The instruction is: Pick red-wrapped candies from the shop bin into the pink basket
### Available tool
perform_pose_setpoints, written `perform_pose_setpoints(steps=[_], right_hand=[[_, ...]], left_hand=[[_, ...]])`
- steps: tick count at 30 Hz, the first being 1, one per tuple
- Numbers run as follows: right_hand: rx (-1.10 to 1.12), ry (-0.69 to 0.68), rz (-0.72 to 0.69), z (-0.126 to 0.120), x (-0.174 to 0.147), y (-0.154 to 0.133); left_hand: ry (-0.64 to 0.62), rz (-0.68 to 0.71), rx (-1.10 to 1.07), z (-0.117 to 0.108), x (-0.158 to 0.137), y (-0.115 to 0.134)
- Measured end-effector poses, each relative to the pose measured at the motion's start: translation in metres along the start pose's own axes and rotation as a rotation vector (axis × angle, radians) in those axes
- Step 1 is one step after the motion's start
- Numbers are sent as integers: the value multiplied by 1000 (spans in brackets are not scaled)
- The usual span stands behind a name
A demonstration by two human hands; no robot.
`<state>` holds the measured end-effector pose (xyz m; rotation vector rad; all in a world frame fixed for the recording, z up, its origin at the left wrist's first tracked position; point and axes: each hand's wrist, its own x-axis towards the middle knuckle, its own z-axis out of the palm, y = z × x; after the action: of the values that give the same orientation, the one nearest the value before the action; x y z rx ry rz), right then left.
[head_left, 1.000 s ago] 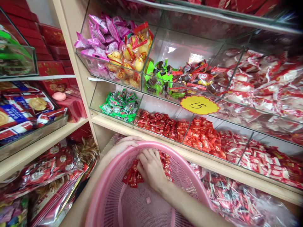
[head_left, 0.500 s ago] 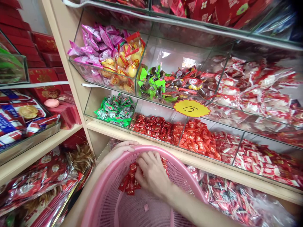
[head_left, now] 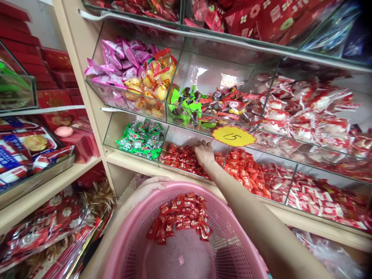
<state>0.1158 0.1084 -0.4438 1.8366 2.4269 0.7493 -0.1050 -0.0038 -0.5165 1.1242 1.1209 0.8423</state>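
Note:
My left hand (head_left: pixel 149 190) is closed over the far left rim of a pink plastic basket (head_left: pixel 130 224), fingers on top. Inside the basket, a heap of red wrapped candies (head_left: pixel 183 213) lies against the far wall, and a small pale pink piece (head_left: pixel 181 260) rests on the bottom. Beyond the rim, my right hand (head_left: pixel 204 153) reaches into a shelf bin of dark red wrapped candies (head_left: pixel 180 157). Its knuckles are bent and the fingertips are hidden, so what they hold cannot be seen.
Green wrapped candies (head_left: pixel 141 138) fill the bin to the left, orange-red ones (head_left: pixel 244 170) the bin to the right. A yellow price tag (head_left: pixel 234 135) marked 15 hangs above. The wooden shelf edge (head_left: pixel 180 178) runs behind the basket. Higher bins hold purple packets (head_left: pixel 122 58).
My right hand has left the candies in the basket and moved up and forward into the dark red candy bin. The heap in the basket is now uncovered. My left hand stays on the rim.

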Motion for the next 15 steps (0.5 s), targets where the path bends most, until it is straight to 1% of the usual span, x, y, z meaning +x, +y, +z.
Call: perform_pose_setpoints(steps=[9, 12, 15], right_hand=[[-34, -2, -50, 12, 3, -5], [-37, 26, -64, 8, 2, -6], [-41, 64, -65, -4, -5, -5]], left_hand=[[-19, 25, 25, -7, 11, -10], [-6, 39, 49, -6, 9, -7], [31, 46, 77, -3, 3, -3]])
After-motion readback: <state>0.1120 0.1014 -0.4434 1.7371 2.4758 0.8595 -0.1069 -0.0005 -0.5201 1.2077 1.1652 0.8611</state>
